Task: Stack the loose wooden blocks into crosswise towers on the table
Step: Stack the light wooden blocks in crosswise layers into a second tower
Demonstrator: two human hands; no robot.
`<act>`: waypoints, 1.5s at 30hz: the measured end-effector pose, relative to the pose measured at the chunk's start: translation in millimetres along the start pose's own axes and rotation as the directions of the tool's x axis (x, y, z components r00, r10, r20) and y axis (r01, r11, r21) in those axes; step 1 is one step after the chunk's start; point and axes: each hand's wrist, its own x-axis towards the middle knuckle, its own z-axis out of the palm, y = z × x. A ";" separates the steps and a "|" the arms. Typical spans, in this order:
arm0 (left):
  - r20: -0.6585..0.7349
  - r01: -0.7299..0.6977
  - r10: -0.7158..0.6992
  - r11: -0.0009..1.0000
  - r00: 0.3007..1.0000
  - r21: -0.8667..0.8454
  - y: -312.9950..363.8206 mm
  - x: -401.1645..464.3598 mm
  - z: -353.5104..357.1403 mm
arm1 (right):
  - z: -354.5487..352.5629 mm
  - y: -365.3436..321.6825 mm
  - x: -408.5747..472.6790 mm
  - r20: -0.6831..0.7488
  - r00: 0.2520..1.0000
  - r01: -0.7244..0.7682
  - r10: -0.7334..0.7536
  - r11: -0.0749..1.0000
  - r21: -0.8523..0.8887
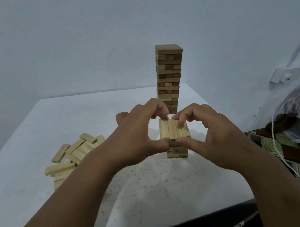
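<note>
My left hand (135, 135) and right hand (214, 136) pinch the short tower's (175, 132) top layer mid-bench (31, 123). My forearm hides part of the loose blocks (69, 154); tall tower (167, 75) behind.

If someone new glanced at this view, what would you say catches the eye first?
Probably the tall finished tower of darker blocks standing at the table's far edge. In front of it, the left hand and right hand pinch the top layer of a short pale tower from both sides. A heap of loose blocks lies to the left.
</note>
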 end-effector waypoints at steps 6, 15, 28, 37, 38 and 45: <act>-0.007 -0.015 0.015 1.000 1.000 0.006 -1.6 20.2 11.8 | -3.7 17.2 10.2 0.031 0.998 -0.063 0.063 0.998 0.003; 0.005 0.037 -0.036 0.999 0.999 -0.022 -3.6 32.3 21.7 | -6.2 26.1 15.5 0.063 0.995 -0.075 0.075 0.997 -0.002; 0.034 0.057 -0.056 0.998 0.998 -0.021 -7.2 31.5 24.9 | -5.9 24.0 16.5 0.094 0.990 -0.101 0.102 0.995 -0.013; 0.017 0.046 -0.047 0.999 0.999 0.006 -8.7 23.5 9.9 | -9.2 17.8 16.4 0.036 0.993 -0.109 0.110 0.994 -0.027; 0.002 0.048 -0.048 0.999 0.999 0.012 -8.5 19.9 5.7 | -8.7 16.0 16.3 0.010 0.995 -0.101 0.102 0.994 -0.036; -0.198 0.109 -0.106 0.994 0.975 0.001 -28.9 -31.5 -26.9 | 23.9 -26.0 17.7 -0.148 0.980 0.135 -0.135 0.991 -0.006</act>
